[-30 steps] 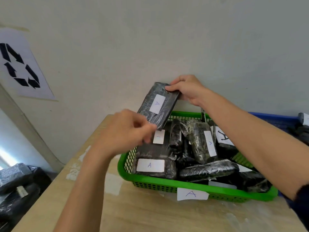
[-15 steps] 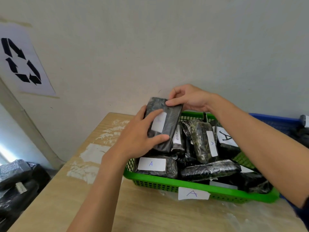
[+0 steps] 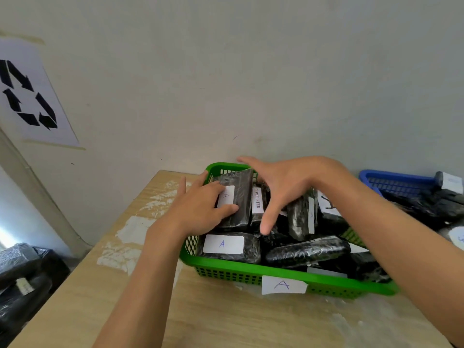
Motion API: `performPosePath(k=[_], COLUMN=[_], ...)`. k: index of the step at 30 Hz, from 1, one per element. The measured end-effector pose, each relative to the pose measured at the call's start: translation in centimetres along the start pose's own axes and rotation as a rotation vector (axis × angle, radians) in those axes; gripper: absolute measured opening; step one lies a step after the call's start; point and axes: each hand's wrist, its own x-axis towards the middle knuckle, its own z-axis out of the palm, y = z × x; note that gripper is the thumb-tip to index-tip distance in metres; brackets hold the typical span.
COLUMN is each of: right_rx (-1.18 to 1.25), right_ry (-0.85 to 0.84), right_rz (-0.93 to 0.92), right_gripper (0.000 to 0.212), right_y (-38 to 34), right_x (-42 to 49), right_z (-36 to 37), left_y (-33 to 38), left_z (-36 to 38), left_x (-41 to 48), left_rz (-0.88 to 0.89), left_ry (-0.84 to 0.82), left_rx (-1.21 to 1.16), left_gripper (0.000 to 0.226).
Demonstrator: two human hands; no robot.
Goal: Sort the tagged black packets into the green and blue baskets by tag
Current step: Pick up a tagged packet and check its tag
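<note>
A green basket (image 3: pixel 251 273) with a white "A" label on its front rim holds several black packets with white tags. One black packet tagged "A" (image 3: pixel 238 197) lies at the basket's back left corner. My left hand (image 3: pixel 198 209) rests on it with fingers spread over its tag. My right hand (image 3: pixel 281 189) hovers just above the packets, fingers straight and spread, holding nothing. A blue basket (image 3: pixel 391 182) with more black packets stands at the right.
The baskets sit on a wooden table (image 3: pixel 200 317) against a pale wall. A recycling sign (image 3: pixel 27 96) hangs on the wall at left. Black packets (image 3: pixel 22 280) are piled below the table's left edge.
The packet held up in both hands came down into the green basket's back left corner. My right hand let go of it and opened above the packets.
</note>
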Motion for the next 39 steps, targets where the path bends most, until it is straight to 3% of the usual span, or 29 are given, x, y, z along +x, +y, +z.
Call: performPosePath(k=[3, 7, 11, 15, 19, 21, 24, 27, 30, 33, 39], right_rx=[-0.144, -0.096, -0.037, 0.03, 0.091, -0.012, -0.192, -0.231, -0.061, -0.082, -0.011], right_ry=[-0.006, 0.078, 0.179, 0.351, 0.628, 0.706, 0.672, 0.569, 0.4, 0.281, 0.51], right_rz=[0.034, 0.045, -0.01, -0.031, -0.034, -0.016, -0.048, -0.097, -0.112, -0.104, -0.175], right_gripper=[0.17, 0.154, 0.107, 0.078, 0.071, 0.073, 0.067, 0.064, 0.055, 0.051, 0.044], right_y=[-1.3, -0.6, 2.0, 3.4, 2.0, 0.6, -2.0, -3.0, -1.7, 0.4, 0.1], right_x=[0.7, 0.0, -2.1, -2.7, -0.8, 1.1, 4.2, 5.7, 5.0, 4.5, 6.2], right_z=[1.7, 1.2, 0.1, 0.0, -0.3, -0.8, -0.9, -1.4, -2.5, -2.2, -1.4], left_y=[0.0, 0.5, 0.9, 0.8, -0.1, -0.7, -1.1, -0.8, -0.4, -0.1, -0.3], left_z=[0.0, 0.3, 1.0, 1.2, 0.6, 0.0, -1.1, -1.6, -1.3, -1.2, -0.9], left_x=[0.0, 0.2, 0.6, 0.8, 0.7, 0.5, 0.1, -0.5, -0.6, -0.2, -0.1], left_rz=[0.015, -0.017, -0.04, -0.022, 0.011, 0.025, 0.043, 0.05, 0.059, 0.065, 0.072], left_ry=[-0.018, -0.041, 0.02, 0.073, 0.007, 0.007, 0.061, -0.003, -0.039, -0.053, -0.08], left_rx=[0.026, 0.189, 0.212, 0.185, 0.045, -0.062, -0.074, -0.031, -0.057, -0.038, -0.107], left_gripper=[0.063, 0.051, 0.046, 0.045, 0.048, 0.05, 0.057, 0.08, 0.072, 0.068, 0.071])
